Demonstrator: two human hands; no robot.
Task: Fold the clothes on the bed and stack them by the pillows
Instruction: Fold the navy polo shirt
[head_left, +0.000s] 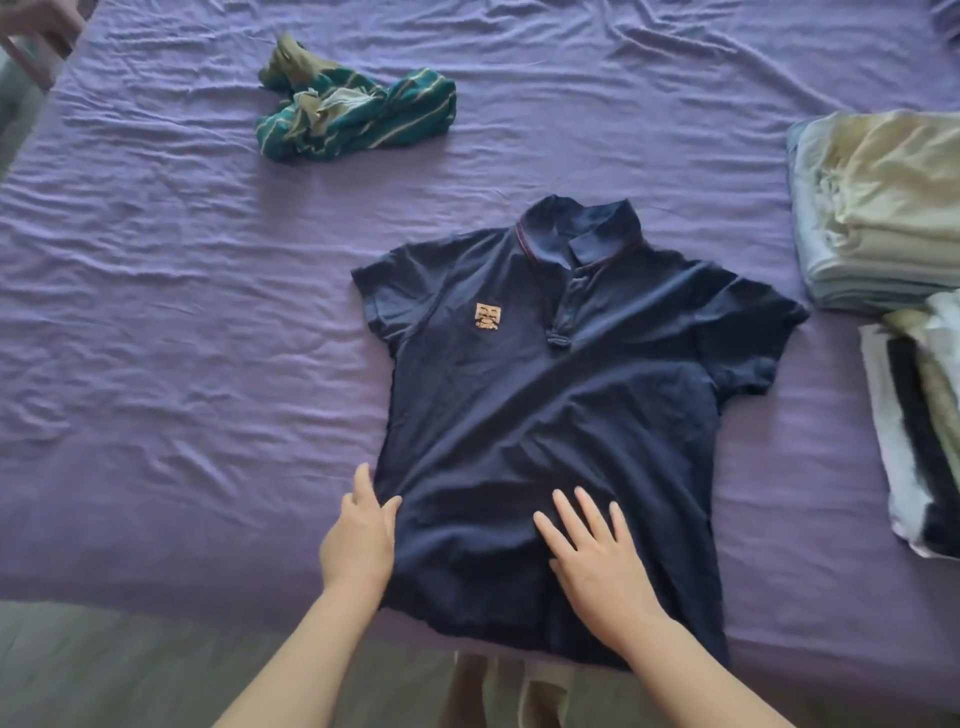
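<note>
The navy polo shirt (561, 415) lay face-up on the bed (156, 312); left hand (358, 540) touched its side edge, right hand (597, 556) pressed flat, fingers straight, hands apart; creases wanted smoothing outward before folding.

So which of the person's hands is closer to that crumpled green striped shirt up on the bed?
The left. The left hand rests at the navy polo's left edge, below the striped shirt. The right hand lies flat on the polo's lower front, farther right.
</note>
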